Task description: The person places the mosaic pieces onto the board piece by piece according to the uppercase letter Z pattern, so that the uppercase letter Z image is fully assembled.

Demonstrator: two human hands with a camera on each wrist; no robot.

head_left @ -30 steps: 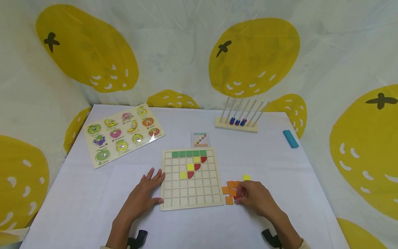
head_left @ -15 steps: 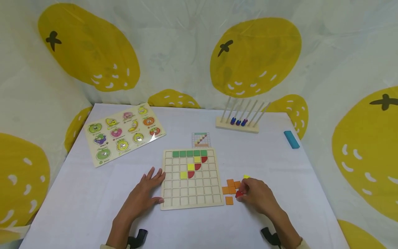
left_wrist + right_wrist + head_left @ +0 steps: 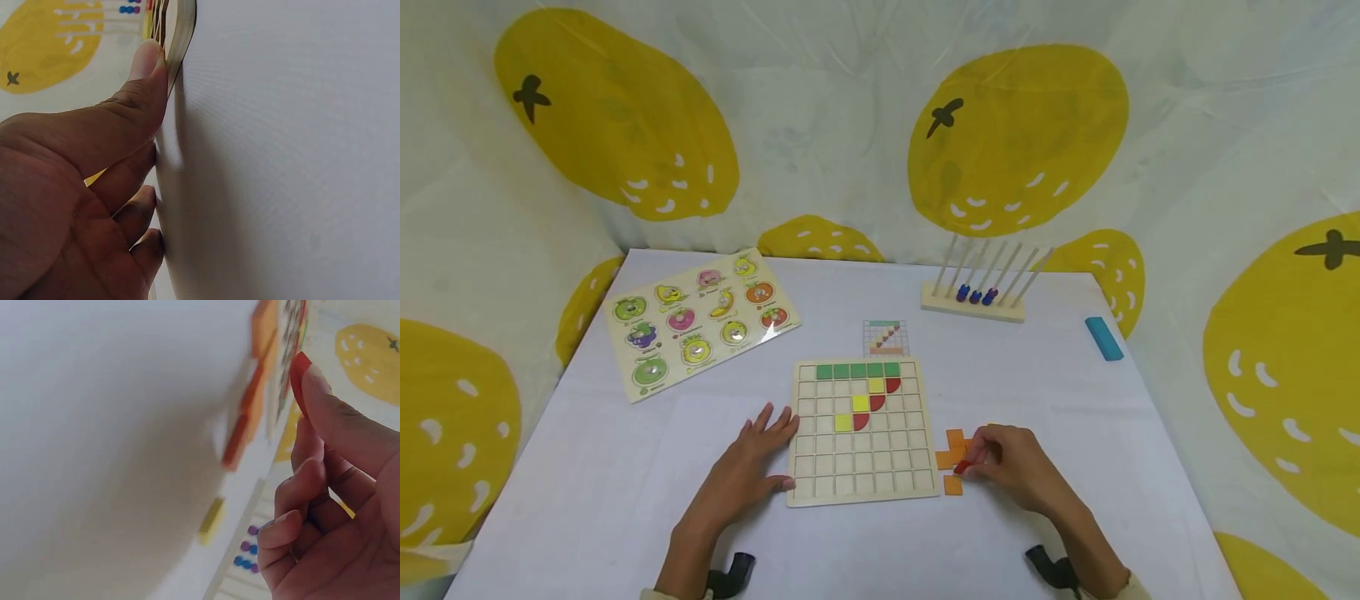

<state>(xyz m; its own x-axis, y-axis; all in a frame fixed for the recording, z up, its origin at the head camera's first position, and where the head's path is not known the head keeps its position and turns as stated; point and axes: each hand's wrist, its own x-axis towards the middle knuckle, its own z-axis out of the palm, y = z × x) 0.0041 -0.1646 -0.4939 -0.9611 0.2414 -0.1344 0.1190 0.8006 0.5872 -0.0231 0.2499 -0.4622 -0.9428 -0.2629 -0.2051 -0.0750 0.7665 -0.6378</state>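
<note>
In the head view, a wooden grid board [image 3: 874, 462] lies at the middle of the table. Across its upper part sit a row of green tiles [image 3: 857, 370] and a diagonal of yellow squares [image 3: 860, 403] and red quarter-circles [image 3: 877, 402]. My left hand [image 3: 748, 462] rests along the board's left edge, fingers spread, thumb [image 3: 147, 69] touching the rim. Between thumb and fingertips, my right hand [image 3: 1018, 467] pinches a red tile [image 3: 300, 381], raised off the table. Below it lie orange square tiles [image 3: 953, 485]. A yellow tile [image 3: 212, 520] shows in the right wrist view; the hand hides it from the head camera.
Behind the board lies a small pattern card [image 3: 885, 337]. A fruit puzzle board [image 3: 700, 325] is at the back left. The pegged bead stand [image 3: 973, 308] stands at the back, right of centre, and a teal block [image 3: 1104, 338] lies near the right edge.
My right hand has picked up the red tile from beside the orange ones and carried it slightly left, toward the board. My left hand stays in place.
</note>
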